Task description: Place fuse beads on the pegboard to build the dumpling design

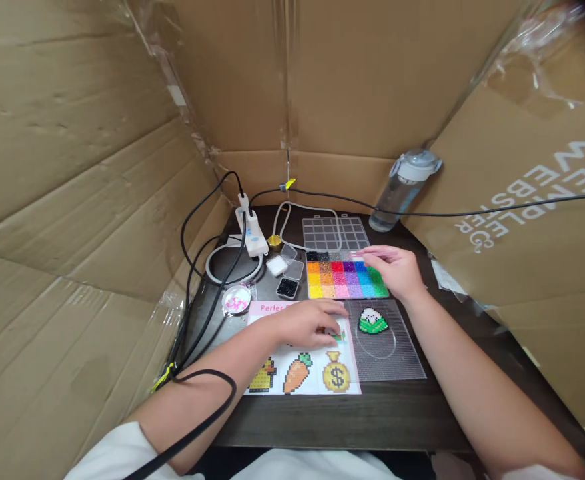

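Right hand: my right hand [401, 272] is closed in a pinch on slim pink tweezers [358, 254], whose tips point left.
Bead box: the bead box [332, 298] lies below and left of that pinch, its beads sorted by colour. The tips are over its far row, toward the right end; whether they touch a bead, or hold one, I cannot tell.
Left hand: my left hand [309, 323] lies palm down, fingers loosely bent and parted, with nothing visible in its grasp.
Pattern sheet: the pattern sheet [317, 373] lies under the left hand; a carrot and a money bag show on the near side of those fingers.
Bead figure: the white and green bead figure [373, 321] lies nearer to me than the pinch and a little left of it, on the clear board [407, 353].
Small containers: the dish [225, 300] of pink and white beads and the box of black beads [287, 288] lie left of the pinch, beyond the left forearm and hand.
Step in hand: I judge this to be bead picking, the right hand working while the left rests on the sheet.
Next move: in my judgement it calls for a light, steady squeeze of the tips within one compartment, without disturbing its neighbours.
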Demonstrator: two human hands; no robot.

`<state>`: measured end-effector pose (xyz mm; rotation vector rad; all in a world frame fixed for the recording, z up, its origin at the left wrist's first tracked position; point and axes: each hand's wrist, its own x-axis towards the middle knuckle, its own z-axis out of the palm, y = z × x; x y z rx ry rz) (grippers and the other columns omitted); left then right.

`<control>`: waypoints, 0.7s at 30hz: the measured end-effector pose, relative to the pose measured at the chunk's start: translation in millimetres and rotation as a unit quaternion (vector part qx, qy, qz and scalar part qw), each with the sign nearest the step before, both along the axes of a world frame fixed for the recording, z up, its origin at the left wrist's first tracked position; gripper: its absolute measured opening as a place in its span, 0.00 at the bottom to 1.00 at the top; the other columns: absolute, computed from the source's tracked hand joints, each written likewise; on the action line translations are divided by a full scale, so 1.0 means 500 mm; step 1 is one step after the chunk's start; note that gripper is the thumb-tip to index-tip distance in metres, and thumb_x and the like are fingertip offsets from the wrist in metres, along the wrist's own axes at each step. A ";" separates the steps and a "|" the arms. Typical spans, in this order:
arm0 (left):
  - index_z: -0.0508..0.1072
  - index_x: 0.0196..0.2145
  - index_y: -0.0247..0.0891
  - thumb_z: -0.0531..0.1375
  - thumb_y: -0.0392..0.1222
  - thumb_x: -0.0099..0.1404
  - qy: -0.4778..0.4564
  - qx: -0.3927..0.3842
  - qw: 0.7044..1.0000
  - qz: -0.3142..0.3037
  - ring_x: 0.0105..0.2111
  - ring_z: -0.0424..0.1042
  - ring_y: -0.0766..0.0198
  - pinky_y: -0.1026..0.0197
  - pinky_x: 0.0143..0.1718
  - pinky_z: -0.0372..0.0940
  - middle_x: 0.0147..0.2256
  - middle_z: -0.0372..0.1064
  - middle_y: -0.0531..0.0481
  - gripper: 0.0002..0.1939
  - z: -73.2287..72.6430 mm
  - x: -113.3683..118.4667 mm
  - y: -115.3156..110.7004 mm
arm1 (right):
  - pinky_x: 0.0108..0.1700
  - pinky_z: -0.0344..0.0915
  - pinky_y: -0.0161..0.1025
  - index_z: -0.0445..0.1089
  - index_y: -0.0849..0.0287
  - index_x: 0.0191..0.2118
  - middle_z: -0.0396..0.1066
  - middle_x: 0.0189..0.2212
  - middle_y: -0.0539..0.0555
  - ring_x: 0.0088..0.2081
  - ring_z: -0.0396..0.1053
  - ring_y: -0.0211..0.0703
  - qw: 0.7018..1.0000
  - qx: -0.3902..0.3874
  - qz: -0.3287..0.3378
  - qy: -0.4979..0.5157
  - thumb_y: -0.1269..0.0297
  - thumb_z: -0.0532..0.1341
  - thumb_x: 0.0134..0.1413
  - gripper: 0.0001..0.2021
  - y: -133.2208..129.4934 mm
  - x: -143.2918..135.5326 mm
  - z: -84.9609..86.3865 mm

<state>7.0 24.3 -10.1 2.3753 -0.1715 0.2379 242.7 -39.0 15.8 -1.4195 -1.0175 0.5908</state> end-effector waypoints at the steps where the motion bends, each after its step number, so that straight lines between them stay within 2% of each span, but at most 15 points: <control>1: 0.80 0.38 0.38 0.63 0.41 0.63 0.000 0.000 1.000 0.003 0.59 0.66 0.53 0.51 0.61 0.62 0.56 0.69 0.40 0.07 0.000 0.000 0.000 | 0.46 0.74 0.49 0.79 0.56 0.32 0.81 0.34 0.56 0.39 0.79 0.52 1.000 -0.016 0.024 0.000 0.60 0.70 0.46 0.07 0.007 -0.007 -0.002; 4: 0.80 0.38 0.38 0.63 0.41 0.63 0.004 0.002 1.000 0.005 0.59 0.66 0.52 0.51 0.61 0.62 0.56 0.69 0.40 0.07 -0.003 -0.001 0.000 | 0.45 0.74 0.49 0.80 0.56 0.32 0.81 0.34 0.56 0.38 0.79 0.51 0.997 -0.043 0.063 0.002 0.58 0.71 0.44 0.09 0.023 -0.020 -0.021; 9: 0.80 0.38 0.37 0.63 0.41 0.63 0.002 0.000 1.000 0.005 0.59 0.67 0.52 0.51 0.60 0.62 0.55 0.69 0.39 0.07 -0.007 0.000 0.000 | 0.43 0.75 0.48 0.79 0.57 0.32 0.81 0.34 0.57 0.37 0.78 0.50 0.997 -0.055 0.052 0.009 0.58 0.71 0.44 0.10 0.029 -0.026 -0.048; 21: 0.79 0.38 0.37 0.63 0.40 0.64 0.016 0.000 1.000 0.005 0.60 0.65 0.53 0.52 0.62 0.61 0.56 0.69 0.40 0.07 -0.001 0.003 0.000 | 0.37 0.76 0.46 0.79 0.59 0.32 0.81 0.31 0.58 0.31 0.78 0.48 0.997 -0.060 0.026 0.032 0.57 0.71 0.43 0.12 0.032 -0.026 -0.062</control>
